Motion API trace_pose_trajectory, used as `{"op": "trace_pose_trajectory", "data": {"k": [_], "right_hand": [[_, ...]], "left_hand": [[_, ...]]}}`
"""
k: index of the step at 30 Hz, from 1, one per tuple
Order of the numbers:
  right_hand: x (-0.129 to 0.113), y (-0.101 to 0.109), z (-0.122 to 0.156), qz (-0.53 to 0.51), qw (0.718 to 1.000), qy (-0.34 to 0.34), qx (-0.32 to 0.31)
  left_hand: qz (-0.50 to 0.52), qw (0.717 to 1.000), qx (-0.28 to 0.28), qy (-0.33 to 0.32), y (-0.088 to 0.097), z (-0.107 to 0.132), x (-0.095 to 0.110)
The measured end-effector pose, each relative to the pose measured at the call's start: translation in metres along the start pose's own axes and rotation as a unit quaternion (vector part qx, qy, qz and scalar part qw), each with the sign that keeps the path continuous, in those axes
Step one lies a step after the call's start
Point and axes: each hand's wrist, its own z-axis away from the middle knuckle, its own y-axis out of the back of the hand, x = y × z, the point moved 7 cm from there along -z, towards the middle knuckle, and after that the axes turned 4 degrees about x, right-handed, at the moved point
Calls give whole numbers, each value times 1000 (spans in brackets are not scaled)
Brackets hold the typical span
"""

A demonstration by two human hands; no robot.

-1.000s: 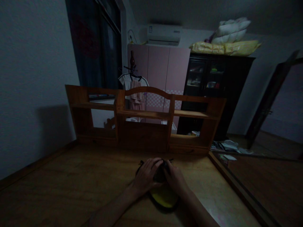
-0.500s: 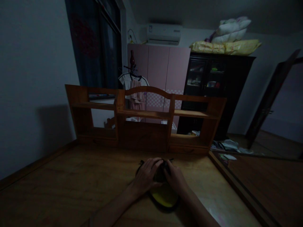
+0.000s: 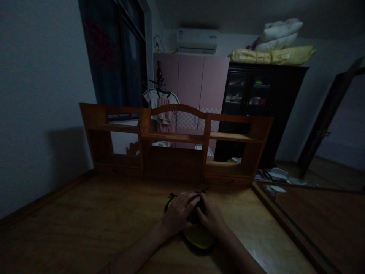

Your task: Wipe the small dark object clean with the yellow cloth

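On the wooden tabletop, just in front of me, lies a yellow thing with a dark rim (image 3: 199,240); its kind is hard to make out in the dim light. My left hand (image 3: 180,210) is curled over its left and far part, fingers bent. From the other side my right hand (image 3: 211,214) closes on it, fingertips meeting those of the left at a dark part between them. Thin dark ends, like ties, stick out beyond the hands at the far left and far right. Both hands cover much of the thing's middle.
A wooden shelf unit (image 3: 173,137) stands along the far edge of the tabletop (image 3: 114,213). A wall (image 3: 42,114) borders the left side, and a raised wooden edge (image 3: 281,224) runs down the right. Behind are a pink wardrobe (image 3: 189,82) and a black cabinet (image 3: 281,95).
The hands stay on the yellow thing and have shifted only slightly, the right fingers now nearer the left ones. More yellow shows beside the left hand.
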Motion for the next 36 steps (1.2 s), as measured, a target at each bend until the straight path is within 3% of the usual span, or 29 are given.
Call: {"op": "trace_pose_trajectory", "data": {"k": [9,17,36], "right_hand": [[2,-4,-3,31,999,-21,-30],[7,6,-6,130,989,-73,3],[1,-1,-3,29,999,-19,19]], "left_hand": [[4,1000,1,29,3,-1,-5],[0,999,8,31,5,-3,-8],[18,994,56,87,12,-5,-19]]}}
